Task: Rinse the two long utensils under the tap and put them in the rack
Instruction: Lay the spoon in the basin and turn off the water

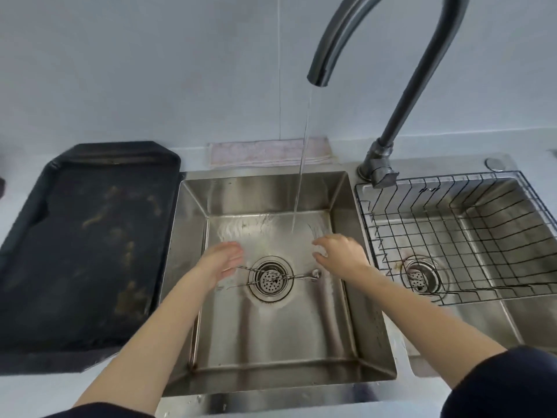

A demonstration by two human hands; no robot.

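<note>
Your left hand [224, 260] and right hand [340, 254] reach into the left basin of the steel sink [271, 342], both open with fingers loosely spread, gripping nothing. Water runs in a thin stream from the dark curved tap [319, 70] and lands on the basin floor between your hands, just beyond the drain [270, 278]. The two long utensils [289, 277], thin and metal, lie side by side across the drain strainer, their left ends just under your left palm and their right ends near your right wrist; whether either hand touches them cannot be told. The black wire rack [452, 236] sits in the right basin. A dark tray [84, 251] rests on the counter to the left, and a folded cloth [268, 150] lies behind the sink.
</note>
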